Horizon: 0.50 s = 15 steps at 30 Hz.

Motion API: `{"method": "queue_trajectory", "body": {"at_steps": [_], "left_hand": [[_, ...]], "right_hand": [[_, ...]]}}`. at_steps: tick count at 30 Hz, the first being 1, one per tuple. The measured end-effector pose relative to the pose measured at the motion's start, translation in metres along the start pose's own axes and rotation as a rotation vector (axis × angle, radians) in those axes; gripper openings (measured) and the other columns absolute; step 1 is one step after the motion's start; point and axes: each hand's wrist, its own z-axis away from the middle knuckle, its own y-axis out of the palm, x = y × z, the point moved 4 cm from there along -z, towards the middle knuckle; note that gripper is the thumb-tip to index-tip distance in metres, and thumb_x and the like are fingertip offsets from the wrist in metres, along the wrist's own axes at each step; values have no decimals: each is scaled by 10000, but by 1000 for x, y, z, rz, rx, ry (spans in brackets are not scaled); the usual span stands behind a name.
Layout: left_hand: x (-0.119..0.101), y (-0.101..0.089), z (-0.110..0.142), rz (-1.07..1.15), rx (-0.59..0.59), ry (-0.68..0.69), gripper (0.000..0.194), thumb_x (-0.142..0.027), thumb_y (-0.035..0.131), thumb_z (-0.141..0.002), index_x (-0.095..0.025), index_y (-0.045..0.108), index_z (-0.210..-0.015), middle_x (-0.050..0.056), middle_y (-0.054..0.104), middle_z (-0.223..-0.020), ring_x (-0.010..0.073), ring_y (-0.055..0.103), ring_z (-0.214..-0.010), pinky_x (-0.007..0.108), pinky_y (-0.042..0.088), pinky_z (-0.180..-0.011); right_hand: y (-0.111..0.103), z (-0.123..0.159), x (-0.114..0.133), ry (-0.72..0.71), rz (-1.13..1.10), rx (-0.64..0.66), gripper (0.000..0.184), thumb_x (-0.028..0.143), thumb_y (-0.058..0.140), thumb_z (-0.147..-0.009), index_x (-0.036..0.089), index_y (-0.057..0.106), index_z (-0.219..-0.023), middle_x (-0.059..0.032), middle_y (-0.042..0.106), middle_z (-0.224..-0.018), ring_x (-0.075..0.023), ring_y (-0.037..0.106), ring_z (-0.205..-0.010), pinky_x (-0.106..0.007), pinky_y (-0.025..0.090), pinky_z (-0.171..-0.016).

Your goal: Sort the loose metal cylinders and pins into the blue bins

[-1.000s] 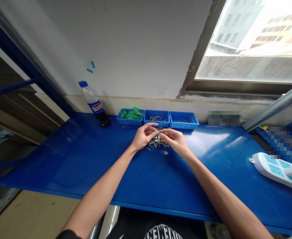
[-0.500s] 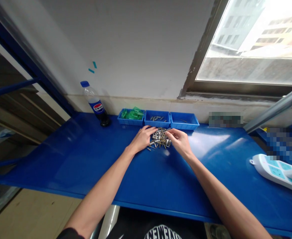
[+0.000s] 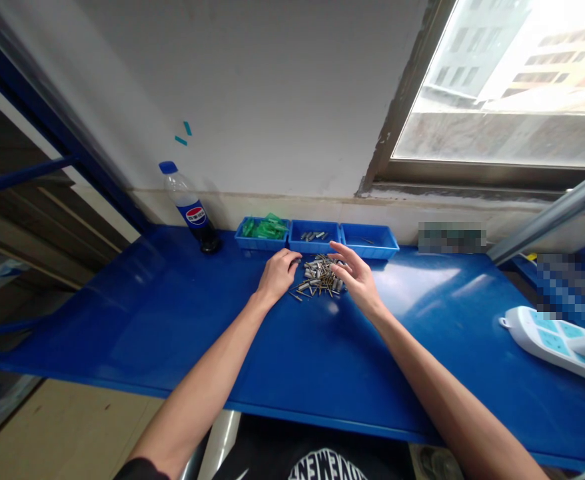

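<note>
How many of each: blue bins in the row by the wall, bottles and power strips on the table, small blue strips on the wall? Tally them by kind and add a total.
Blue bins: 3
Bottle: 1
Power strip: 1
Small blue strips: 2
Total: 7

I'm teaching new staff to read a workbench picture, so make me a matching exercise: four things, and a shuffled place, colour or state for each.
Things
1. soda bottle
2. green pieces
3. power strip
4. pile of metal parts

Descriptions
A. mostly white
B. between left hand and right hand
C. topped with a blue cap
D. in the leftmost bin

Pairs: 1-C, 2-D, 3-A, 4-B
</note>
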Motion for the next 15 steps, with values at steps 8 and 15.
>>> {"method": "queue_trajectory", "body": {"at_steps": [8, 15], "left_hand": [[1, 5, -3, 437, -98, -155, 209, -277, 691, -933, -181, 763, -1104, 68, 774, -963, 193, 749, -817, 317, 622, -790], [-16, 8, -5, 816, 15, -203, 448, -360, 754, -884, -179, 665, -1283, 64, 731, -1022, 154, 745, -816, 277, 637, -787]], "right_hand": [[-1, 0, -4, 53, 33, -29, 394, 467, 687, -935, 254, 680, -1266, -97, 773, -1200, -272, 719, -1140, -421, 557, -986], [2, 0, -1, 99, 59, -24, 439, 513, 737, -880, 237, 697, -1220, -55, 787, -911, -241, 742, -843, -383, 590, -817]]}}
